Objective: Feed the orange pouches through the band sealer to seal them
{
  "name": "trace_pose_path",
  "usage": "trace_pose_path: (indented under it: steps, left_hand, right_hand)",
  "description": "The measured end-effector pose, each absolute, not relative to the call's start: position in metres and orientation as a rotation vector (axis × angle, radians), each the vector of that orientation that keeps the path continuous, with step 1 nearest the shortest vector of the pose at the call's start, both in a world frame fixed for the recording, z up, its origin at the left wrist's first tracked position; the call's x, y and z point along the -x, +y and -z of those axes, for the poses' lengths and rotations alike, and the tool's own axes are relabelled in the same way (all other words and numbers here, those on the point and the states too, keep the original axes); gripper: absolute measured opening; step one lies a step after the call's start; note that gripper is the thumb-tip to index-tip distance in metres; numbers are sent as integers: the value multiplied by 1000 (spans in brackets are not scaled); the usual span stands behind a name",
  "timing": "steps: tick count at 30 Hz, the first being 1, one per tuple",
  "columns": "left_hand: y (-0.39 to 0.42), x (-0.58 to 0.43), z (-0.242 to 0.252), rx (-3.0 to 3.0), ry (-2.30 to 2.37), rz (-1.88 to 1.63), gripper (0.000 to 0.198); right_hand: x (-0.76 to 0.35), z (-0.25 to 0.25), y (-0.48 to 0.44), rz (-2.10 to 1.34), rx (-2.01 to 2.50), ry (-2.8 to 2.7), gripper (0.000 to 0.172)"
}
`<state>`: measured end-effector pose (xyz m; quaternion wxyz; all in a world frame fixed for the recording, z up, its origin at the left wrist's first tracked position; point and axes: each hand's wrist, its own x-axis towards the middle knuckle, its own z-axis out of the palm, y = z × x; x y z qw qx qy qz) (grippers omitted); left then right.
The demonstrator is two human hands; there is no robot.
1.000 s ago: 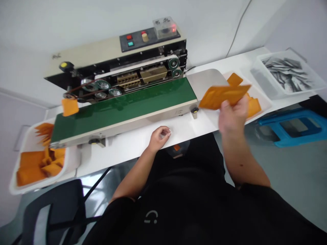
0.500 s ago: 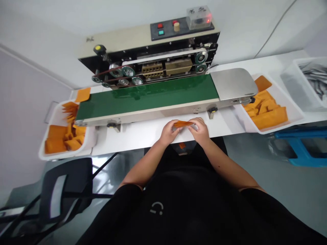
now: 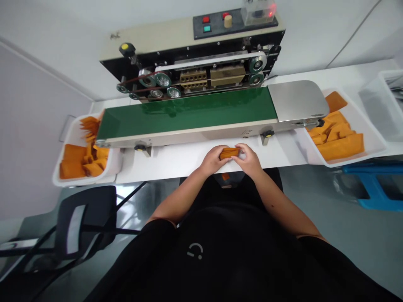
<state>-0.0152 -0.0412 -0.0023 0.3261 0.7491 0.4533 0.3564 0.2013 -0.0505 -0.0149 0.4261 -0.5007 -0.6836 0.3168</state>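
Between my two hands is a small stack of orange pouches [image 3: 229, 152], held low over the front part of the white table. My left hand [image 3: 214, 160] is closed on its left end, the fingers behind and the thumb in front. On the right end, my right hand [image 3: 249, 160] pinches the stack between thumb and fingers. Just beyond my hands runs the green conveyor belt [image 3: 189, 113] of a band sealing machine [image 3: 163, 46]. How many pouches the stack holds I cannot tell.
White bins of orange pouches stand at the left [image 3: 56, 178] and right [image 3: 374, 147] ends of the belt. Farther right is a clear bin [image 3: 374, 98] with grey items. A black chair [image 3: 91, 209] is at lower left, a blue stool [image 3: 371, 184] at lower right.
The stack has tipped in my hands, so more of its flat orange face shows. Both hands still grip its ends. The whole view has shifted slightly.
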Motion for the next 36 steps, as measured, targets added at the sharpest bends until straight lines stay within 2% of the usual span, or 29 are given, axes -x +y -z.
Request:
trace_pose_path:
  steps: [4, 6, 10, 13, 15, 17, 22, 26, 29, 32, 36]
  left_hand:
    - [-40, 14, 2, -1891, 1208, -977, 40]
    - [-40, 14, 1, -1872, 1213, -1004, 43]
    - [-41, 15, 1, -1885, 1257, -994, 37]
    - [-42, 14, 2, -1834, 1199, -1015, 47]
    - [-43, 14, 4, -1804, 1183, -1031, 54]
    - [-42, 13, 7, -1804, 1252, -1033, 53]
    - [-41, 12, 8, -1818, 1509, -984, 56]
    - [-40, 13, 4, -1805, 1402, -1006, 64]
    - [-39, 15, 3, -1755, 1269, -1028, 70]
    - [-37, 17, 6, -1700, 1172, -1033, 72]
    - [-38, 19, 10, -1668, 1150, -1049, 66]
  right_hand:
    - [-201, 15, -51, -730, 1279, -1661, 21]
    - [-200, 14, -50, -740, 1272, -1650, 24]
    - [-199, 12, -46, -832, 1330, -1699, 31]
    - [-201, 12, -47, -811, 1340, -1683, 21]
    - [-202, 14, -48, -786, 1336, -1641, 21]
    - [-204, 17, -47, -810, 1339, -1595, 26]
    - [-203, 18, -41, -862, 1307, -1712, 56]
    - [-202, 14, -42, -889, 1368, -1771, 65]
    - [-201, 12, -43, -1035, 1342, -1609, 60]
    - [-199, 12, -46, -1214, 1201, -1352, 49]
    - [-201, -2, -52, -1218, 1221, -1171, 39]
